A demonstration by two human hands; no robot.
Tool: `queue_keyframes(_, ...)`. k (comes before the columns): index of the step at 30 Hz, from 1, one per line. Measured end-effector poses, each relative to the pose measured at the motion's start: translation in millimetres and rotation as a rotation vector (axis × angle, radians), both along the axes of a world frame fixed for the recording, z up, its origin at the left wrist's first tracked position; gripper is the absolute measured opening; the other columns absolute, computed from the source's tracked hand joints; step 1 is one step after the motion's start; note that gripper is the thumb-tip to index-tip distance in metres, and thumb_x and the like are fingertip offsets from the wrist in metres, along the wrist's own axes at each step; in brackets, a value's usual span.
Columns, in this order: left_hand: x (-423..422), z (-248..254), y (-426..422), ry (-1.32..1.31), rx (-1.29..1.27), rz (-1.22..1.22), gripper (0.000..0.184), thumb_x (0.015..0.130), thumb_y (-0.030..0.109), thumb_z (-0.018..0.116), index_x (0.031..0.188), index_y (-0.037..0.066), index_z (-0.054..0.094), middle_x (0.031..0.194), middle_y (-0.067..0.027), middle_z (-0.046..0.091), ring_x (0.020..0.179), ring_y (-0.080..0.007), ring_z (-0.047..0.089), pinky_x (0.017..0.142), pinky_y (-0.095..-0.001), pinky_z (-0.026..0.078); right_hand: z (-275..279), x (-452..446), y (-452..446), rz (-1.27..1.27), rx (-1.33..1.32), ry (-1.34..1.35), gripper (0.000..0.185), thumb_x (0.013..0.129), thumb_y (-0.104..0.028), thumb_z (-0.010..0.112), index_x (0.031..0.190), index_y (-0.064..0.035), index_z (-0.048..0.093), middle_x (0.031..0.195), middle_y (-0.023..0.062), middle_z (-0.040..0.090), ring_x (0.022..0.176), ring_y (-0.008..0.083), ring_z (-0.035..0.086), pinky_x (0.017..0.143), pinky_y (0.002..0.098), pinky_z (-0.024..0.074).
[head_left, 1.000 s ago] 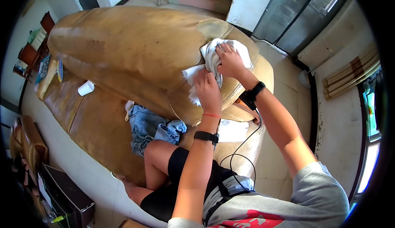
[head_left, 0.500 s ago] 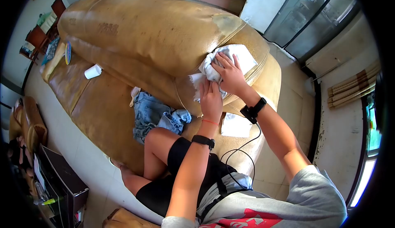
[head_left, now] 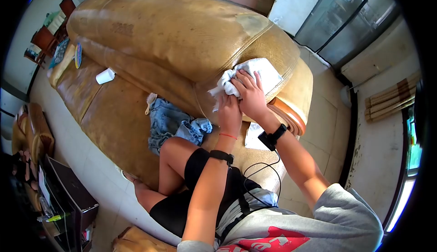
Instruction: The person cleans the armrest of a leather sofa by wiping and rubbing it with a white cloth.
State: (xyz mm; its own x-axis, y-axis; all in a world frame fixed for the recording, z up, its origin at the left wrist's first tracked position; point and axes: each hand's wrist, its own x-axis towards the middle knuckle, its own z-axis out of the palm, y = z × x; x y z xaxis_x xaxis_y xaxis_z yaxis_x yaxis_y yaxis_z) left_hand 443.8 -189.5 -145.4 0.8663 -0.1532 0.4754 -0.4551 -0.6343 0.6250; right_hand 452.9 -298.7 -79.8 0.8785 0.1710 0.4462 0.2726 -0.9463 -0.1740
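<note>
A crumpled white cloth (head_left: 261, 70) lies against the front of the brown leather sofa's backrest (head_left: 182, 33), near its right end. My right hand (head_left: 251, 96) presses on the cloth from above, its fingers curled into the bunched folds. Just below and to the left, my left hand (head_left: 229, 115) grips the cloth's lower edge, with its fingertips partly hidden in the fabric. Both hands are close together, almost touching. A black band with a small device and a cable (head_left: 272, 137) sits on my right wrist.
Blue denim clothing (head_left: 170, 122) lies on the seat beside my knee, with a hairbrush (head_left: 150, 102) behind it. Farther left are a white roll (head_left: 105, 76) and a blue-yellow oval item (head_left: 78, 55). A white sheet (head_left: 257, 137) rests under my right forearm, near the curved wooden armrest (head_left: 289, 115).
Both hands and the cloth have shifted slightly down and left along the backrest. The cloth is more bunched, and more of the wooden armrest shows beside my right wrist.
</note>
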Motion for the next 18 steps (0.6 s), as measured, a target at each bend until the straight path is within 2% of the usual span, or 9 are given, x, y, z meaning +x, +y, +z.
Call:
queue_keyframes(3, 0.1, -1.8, -1.1, -0.058, -0.009, 0.017, 0.023, 0.093, 0.010, 0.068, 0.109, -0.005, 0.061, 0.117, -0.0273, 0.070, 0.121, -0.0435, 0.063, 0.113, -0.0563, 0.045, 0.6, -0.3, 0.8, -0.001, 0.016, -0.007, 0.047, 0.087, -0.014, 0.069, 0.135, -0.0114, 0.068, 0.149, 0.0094, 0.060, 0.150, 0.0276, 0.046, 0.130, 0.0555, 0.0208)
queue_keyframes(6, 4.1, -8.9, -1.6, -0.107, 0.011, 0.050, 0.026, 0.090, 0.017, 0.073, 0.106, 0.000, 0.062, 0.111, -0.0245, 0.069, 0.113, -0.0490, 0.064, 0.101, -0.0515, 0.052, -1.2, 0.6, -0.2, -0.006, 0.012, -0.019, 0.046, 0.088, -0.014, 0.068, 0.134, -0.0114, 0.068, 0.149, 0.0091, 0.060, 0.149, 0.0275, 0.046, 0.130, 0.0557, 0.0209)
queue_keyframes(9, 2.7, -1.7, -2.7, -0.106, -0.058, 0.027, 0.019, 0.091, 0.010, 0.069, 0.103, -0.002, 0.061, 0.107, -0.0243, 0.070, 0.111, -0.0428, 0.064, 0.110, -0.0559, 0.046, -1.5, 0.2, 0.9, -0.007, 0.019, -0.022, 0.046, 0.088, -0.014, 0.069, 0.134, -0.0113, 0.068, 0.149, 0.0092, 0.060, 0.150, 0.0272, 0.046, 0.130, 0.0557, 0.0202)
queue_keyframes(12, 2.3, 0.1, -2.1, -0.114, -0.056, 0.036, 0.016, 0.091, 0.010, 0.069, 0.099, -0.001, 0.061, 0.101, -0.0238, 0.069, 0.106, -0.0431, 0.065, 0.107, -0.0546, 0.047, -0.2, -0.2, 2.2, -0.004, 0.021, -0.018, 0.046, 0.088, -0.015, 0.069, 0.134, -0.0110, 0.067, 0.149, 0.0095, 0.059, 0.150, 0.0271, 0.045, 0.130, 0.0556, 0.0192)
queue_keyframes(15, 4.0, -8.2, -1.4, -0.078, -0.020, 0.028, 0.028, 0.093, 0.014, 0.070, 0.112, -0.002, 0.061, 0.116, -0.0261, 0.069, 0.115, -0.0506, 0.063, 0.104, -0.0519, 0.051, -0.6, 1.5, 0.2, -0.002, 0.007, -0.026, 0.045, 0.090, -0.018, 0.067, 0.134, -0.0104, 0.066, 0.150, 0.0099, 0.058, 0.151, 0.0269, 0.043, 0.130, 0.0555, 0.0180)
queue_keyframes(18, 2.3, -9.3, 0.5, 0.034, -0.004, 0.007, 0.029, 0.093, 0.013, 0.070, 0.115, -0.002, 0.061, 0.116, -0.0270, 0.069, 0.115, -0.0503, 0.063, 0.105, -0.0518, 0.051, -4.6, -0.7, 3.2, -0.012, -0.030, -0.025, 0.043, 0.094, -0.023, 0.063, 0.135, -0.0095, 0.065, 0.151, 0.0099, 0.056, 0.152, 0.0262, 0.041, 0.131, 0.0553, 0.0159)
